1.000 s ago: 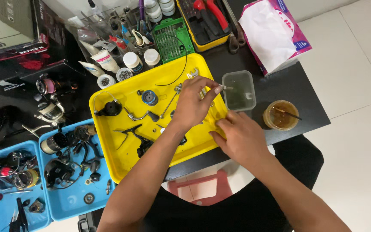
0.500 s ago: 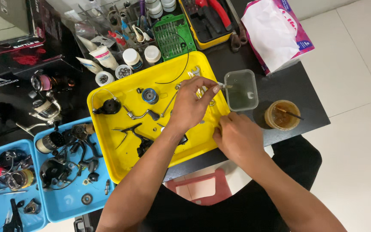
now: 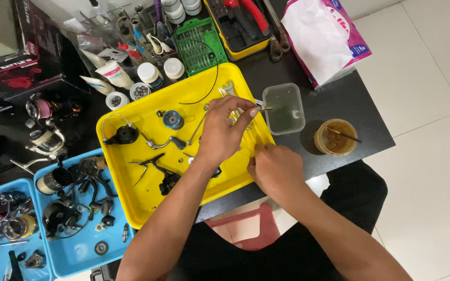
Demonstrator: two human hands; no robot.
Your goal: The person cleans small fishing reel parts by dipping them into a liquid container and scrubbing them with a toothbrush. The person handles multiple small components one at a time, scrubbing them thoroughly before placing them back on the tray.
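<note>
At the far right corner of the black table [image 3: 350,99] lies a soft tissue pack [image 3: 326,39], white with a pink and blue printed side, and its end hangs over the table edge. At the far edge stands a green bit holder [image 3: 200,47] and next to it a yellow tool case [image 3: 240,28] with red-handled pliers. To the left of these stand white tubes [image 3: 111,73] with coloured labels and small white-capped jars [image 3: 161,72]. A dark box [image 3: 11,47] with red print fills the far left corner.

The yellow tray [image 3: 131,203] takes the middle of the table and its near edge reaches over the table edge. Two blue trays [image 3: 74,255] with reel parts are at the near left. Between the yellow tray and the right edge there is free dark surface, with only a clear plastic cup [image 3: 285,109] just beside the tray and a round jar of brown grease [image 3: 335,137] near it.

The left hand [image 3: 224,132] is over the right side of the yellow tray; its fingers are pinched closed on a small metal part [image 3: 263,109] at the rim of the clear cup. The right hand [image 3: 274,169] rests at the near right corner of the tray, fingers curled; I cannot tell if it holds anything.
</note>
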